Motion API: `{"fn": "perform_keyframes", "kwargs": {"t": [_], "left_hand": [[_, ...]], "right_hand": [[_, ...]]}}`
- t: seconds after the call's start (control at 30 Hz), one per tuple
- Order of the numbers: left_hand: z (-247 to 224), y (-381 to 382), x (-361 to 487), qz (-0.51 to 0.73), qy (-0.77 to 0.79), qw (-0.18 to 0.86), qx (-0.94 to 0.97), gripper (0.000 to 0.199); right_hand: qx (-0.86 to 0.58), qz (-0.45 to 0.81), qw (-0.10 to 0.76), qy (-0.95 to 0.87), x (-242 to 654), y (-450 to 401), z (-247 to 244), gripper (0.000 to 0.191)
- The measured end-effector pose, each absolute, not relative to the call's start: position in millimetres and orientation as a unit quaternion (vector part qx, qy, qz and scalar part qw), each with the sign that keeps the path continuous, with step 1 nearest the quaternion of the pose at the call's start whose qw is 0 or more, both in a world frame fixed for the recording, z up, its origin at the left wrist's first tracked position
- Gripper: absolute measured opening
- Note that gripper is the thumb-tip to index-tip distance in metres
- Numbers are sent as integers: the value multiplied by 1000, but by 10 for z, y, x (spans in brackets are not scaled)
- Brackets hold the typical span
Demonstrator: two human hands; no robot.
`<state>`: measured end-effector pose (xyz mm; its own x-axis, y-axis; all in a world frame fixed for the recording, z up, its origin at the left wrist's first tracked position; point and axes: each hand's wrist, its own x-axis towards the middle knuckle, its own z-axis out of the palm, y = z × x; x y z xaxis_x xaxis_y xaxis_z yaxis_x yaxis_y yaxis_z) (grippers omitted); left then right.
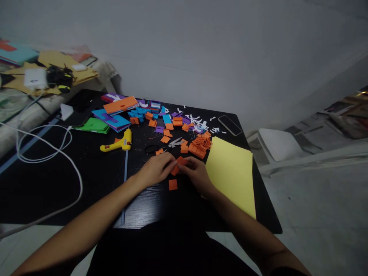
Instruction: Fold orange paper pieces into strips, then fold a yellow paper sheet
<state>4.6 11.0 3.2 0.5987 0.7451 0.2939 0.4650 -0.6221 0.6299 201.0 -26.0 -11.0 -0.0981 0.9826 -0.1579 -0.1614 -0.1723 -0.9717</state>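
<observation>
Between my two hands is a small orange paper piece (179, 165), held just above the black table. My left hand (156, 168) pinches its left side with thumb and fingers. On the other side, the fingers of my right hand (198, 173) grip its right edge. A flat orange paper square (173, 184) lies on the table just below them. Beyond my hands are a pair of scissors (176, 142) with open blades and several folded orange paper pieces (201, 143) in a heap.
Yellow paper sheets (232, 168) lie at the right, a phone (230, 125) behind them. A yellow glue gun (119, 142) rests left of centre, with stacks of coloured paper (120, 105) behind. A white cable (76, 168) loops across the left. White paper scraps (198, 123) lie at the back.
</observation>
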Motion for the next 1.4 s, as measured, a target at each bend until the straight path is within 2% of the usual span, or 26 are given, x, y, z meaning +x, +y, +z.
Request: {"fn": "perform_keyframes", "kwargs": {"t": [0.23, 0.4, 0.57, 0.63, 0.77, 0.83, 0.97, 1.1, 1.27, 1.4], "left_hand": [[2, 147, 22, 215, 331, 241, 887, 24], [40, 169, -13, 256, 341, 211, 880, 27], [173, 269, -214, 263, 426, 144, 854, 23], [260, 335, -393, 223, 490, 97, 837, 17], [419, 443, -817, 72, 647, -20, 759, 31], [452, 472, -986, -5, 690, -43, 722, 38], [410, 515, -1151, -70, 704, -16, 707, 47], [319, 555, -1168, -82, 710, 21, 699, 45], [252, 575, -1186, -44, 719, 47, 692, 48], [296, 543, -1172, 52, 702, 44, 709, 46]], "right_hand": [[-459, 587, 461, -481, 2015, -242, -166, 29], [-475, 553, 452, -514, 2022, -241, -145, 34], [-486, 564, 470, -474, 2029, -211, -200, 33], [-490, 569, 473, -461, 2031, -199, -225, 36], [-493, 583, 469, -443, 2017, -205, -217, 36], [-492, 595, 466, -432, 2004, -217, -192, 34], [-492, 606, 473, -408, 1992, -224, -150, 31], [-498, 611, 476, -391, 2014, -202, -149, 31], [-500, 613, 477, -383, 2027, -184, -181, 39], [-502, 600, 488, -386, 2026, -172, -200, 42]]}}
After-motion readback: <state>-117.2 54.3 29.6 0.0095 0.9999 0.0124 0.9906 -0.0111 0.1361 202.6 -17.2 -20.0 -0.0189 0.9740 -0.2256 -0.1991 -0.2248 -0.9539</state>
